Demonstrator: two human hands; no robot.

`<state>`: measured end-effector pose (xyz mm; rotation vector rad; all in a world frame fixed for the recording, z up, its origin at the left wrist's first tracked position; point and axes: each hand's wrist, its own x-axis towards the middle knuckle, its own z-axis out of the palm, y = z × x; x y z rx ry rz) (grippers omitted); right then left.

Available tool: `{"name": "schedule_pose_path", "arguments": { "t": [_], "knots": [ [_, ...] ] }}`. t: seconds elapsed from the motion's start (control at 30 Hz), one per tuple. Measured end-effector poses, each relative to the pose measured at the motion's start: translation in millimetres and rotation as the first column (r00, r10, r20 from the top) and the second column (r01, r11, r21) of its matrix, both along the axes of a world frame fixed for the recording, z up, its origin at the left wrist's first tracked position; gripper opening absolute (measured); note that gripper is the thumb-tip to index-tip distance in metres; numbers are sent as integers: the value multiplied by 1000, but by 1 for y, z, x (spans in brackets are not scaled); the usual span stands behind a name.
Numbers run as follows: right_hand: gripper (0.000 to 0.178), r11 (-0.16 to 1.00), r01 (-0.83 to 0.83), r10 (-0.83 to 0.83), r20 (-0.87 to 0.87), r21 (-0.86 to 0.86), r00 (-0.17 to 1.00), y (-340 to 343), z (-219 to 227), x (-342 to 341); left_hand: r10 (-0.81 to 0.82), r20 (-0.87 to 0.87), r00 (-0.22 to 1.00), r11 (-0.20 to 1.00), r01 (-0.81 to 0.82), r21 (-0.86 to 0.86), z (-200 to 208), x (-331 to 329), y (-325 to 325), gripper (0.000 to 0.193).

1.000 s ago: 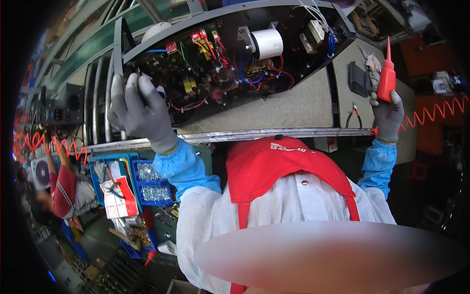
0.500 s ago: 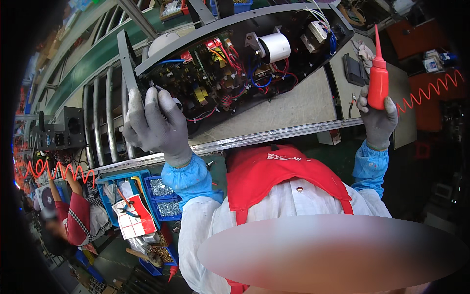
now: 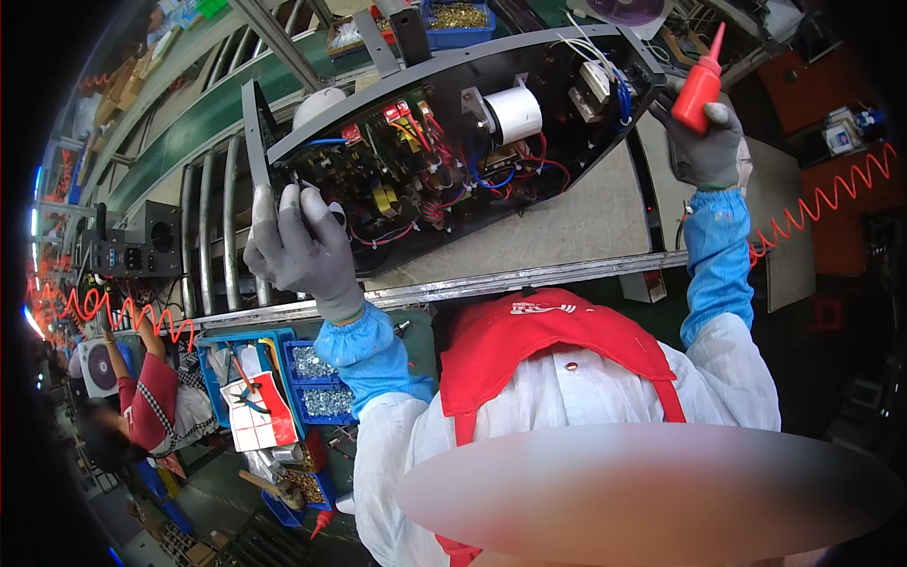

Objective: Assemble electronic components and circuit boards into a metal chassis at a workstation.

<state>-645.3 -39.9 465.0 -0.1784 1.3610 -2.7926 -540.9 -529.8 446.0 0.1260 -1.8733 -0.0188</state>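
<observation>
In front of me lies a long dark metal chassis point(image 3: 416, 217), its open side showing circuit boards, red and blue wires and a white cylinder point(image 3: 513, 114). My left hand point(image 3: 307, 250), in a grey glove, has its fingers curled over the chassis's near left corner; the fingertips are partly hidden against the dark metal. At the far right my right hand point(image 3: 713, 151), also gloved, is closed around a red squeeze bottle point(image 3: 697, 99) with a long pointed nozzle. The bottle tilts with its nozzle up and to the right, beside the chassis's right end.
Metal rollers point(image 3: 210, 227) run left of the chassis. Blue bins point(image 3: 326, 402) of small metal parts and pliers point(image 3: 249, 397) lie near my left elbow. A coiled red hose point(image 3: 822, 208) hangs at right. Another person point(image 3: 156, 402) works at far left beside a black box-shaped unit point(image 3: 132, 250).
My right hand has moved forward and left with the red bottle, which now leans more to the right. My left hand stays at the chassis corner. The whole view has shifted slightly.
</observation>
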Motion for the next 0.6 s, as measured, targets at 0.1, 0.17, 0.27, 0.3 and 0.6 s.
{"name": "schedule_pose_path", "arguments": {
  "t": [0.1, 0.17, 0.27, 0.3, 0.6],
  "knots": [
    [63, 994, -107, 107, -33, 10, 994, 12, -3, -26, 6, -6, 1000, 1000, -6, 27, 1, -1, 3, 11],
    [64, 978, -211, 210, -55, -4, 976, 13, -3, -34, 21, -14, 1000, 999, -20, 31, 0, -1, 4, 10],
    [68, 976, -214, 215, -18, 41, 976, 16, -1, -39, 50, -20, 999, 998, -49, 40, 0, -2, 6, 10],
    [69, 970, -233, 235, -21, 76, 972, 19, -1, -42, 68, -16, 998, 997, -68, 40, 1, -2, 7, 10],
    [68, 948, -160, 166, 3, 276, 986, 16, 11, -30, 79, -40, 996, 995, -76, 61, -1, -8, 8, 10]
  ]
}}
